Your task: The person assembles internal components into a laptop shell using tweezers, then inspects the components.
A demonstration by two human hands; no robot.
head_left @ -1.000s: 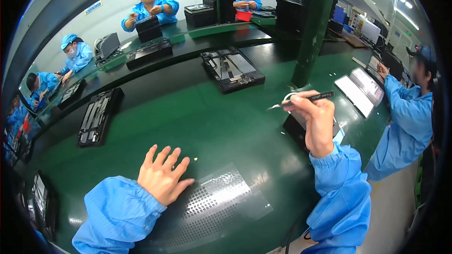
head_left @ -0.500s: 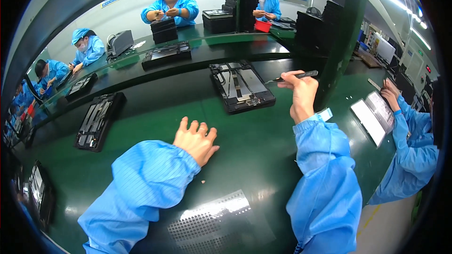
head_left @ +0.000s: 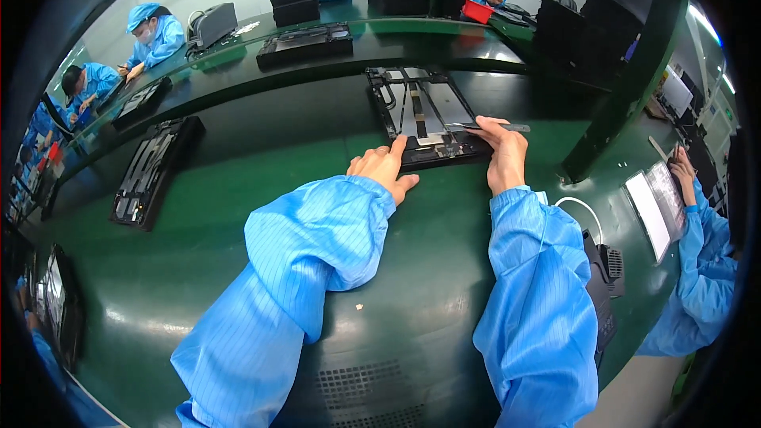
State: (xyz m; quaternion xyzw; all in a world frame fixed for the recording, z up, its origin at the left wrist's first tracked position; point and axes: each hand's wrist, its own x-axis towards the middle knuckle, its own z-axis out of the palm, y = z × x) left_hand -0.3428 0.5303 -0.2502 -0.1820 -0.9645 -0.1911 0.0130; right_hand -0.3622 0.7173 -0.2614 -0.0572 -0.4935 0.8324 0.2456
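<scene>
An opened tablet lies in a black tray in front of me, with its grey battery plates, dark ribbon cables and a board along the near edge exposed. At its near left corner is my left hand: the index finger reaches onto the frame, the thumb is apart, and nothing is held. Pinched in my right hand are metal tweezers, held almost level. Their tips point left over the right part of the tablet, above the near board. Whether they touch a part is too small to tell.
Another opened tablet lies to the left. A perforated sheet is near the front edge. Beside my right sleeve sits a dark device with a white cable. A green post rises at right. Co-workers sit across and at right.
My left hand has moved forward and right from the bare table to the tablet's near corner. The right hand has brought the tweezers over the tablet. My view has shifted downward.
</scene>
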